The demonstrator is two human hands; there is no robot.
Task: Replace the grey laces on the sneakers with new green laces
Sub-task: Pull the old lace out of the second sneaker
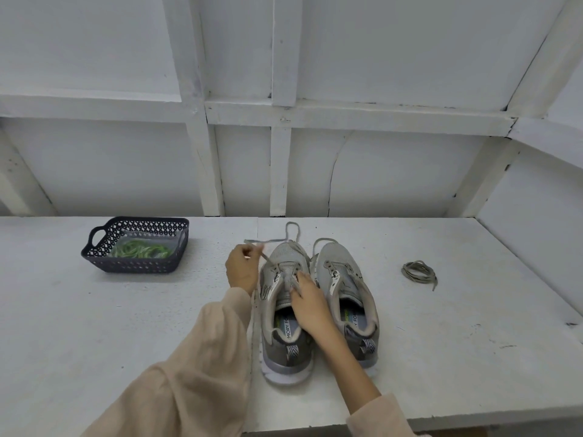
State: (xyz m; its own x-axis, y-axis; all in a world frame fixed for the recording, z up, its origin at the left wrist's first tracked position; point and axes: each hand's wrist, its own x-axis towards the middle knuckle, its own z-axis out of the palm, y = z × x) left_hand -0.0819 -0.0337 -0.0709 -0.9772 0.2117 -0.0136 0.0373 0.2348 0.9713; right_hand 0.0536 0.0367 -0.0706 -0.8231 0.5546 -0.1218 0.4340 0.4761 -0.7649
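Sneakers (288, 252) stand side by side on the table (457, 310), heels toward you and toes to the wall, so both sets of eyelets face you. The right sneaker (331, 257) looks already stripped. A coiled lace (415, 275) lies well apart to its right, out of the way of your work.

Your attention is on the left sneaker (277, 345). Your left hand (241, 269) pinches the grey lace (268, 241) just beside the toe, drawing it out to the side. The slack loops over the table beyond the toe, and the lace seems to be caught only in the eyelets nearest the toe. Your right hand (309, 301) lies over the tongue, fingers curled on it and pressing down. That looks like bracing, so the shoe does not slide or tip as you pull.

Green laces (142, 250) wait in the basket (138, 220), well apart on your left — untouched, and sensibly kept clear until both shoes are bare.

You are in the removal stage, I judge, with threading not yet begun. Pull along the line of the eyelet rather than across it — a sideways tug could snag the tip or drag the shoe into its neighbour.
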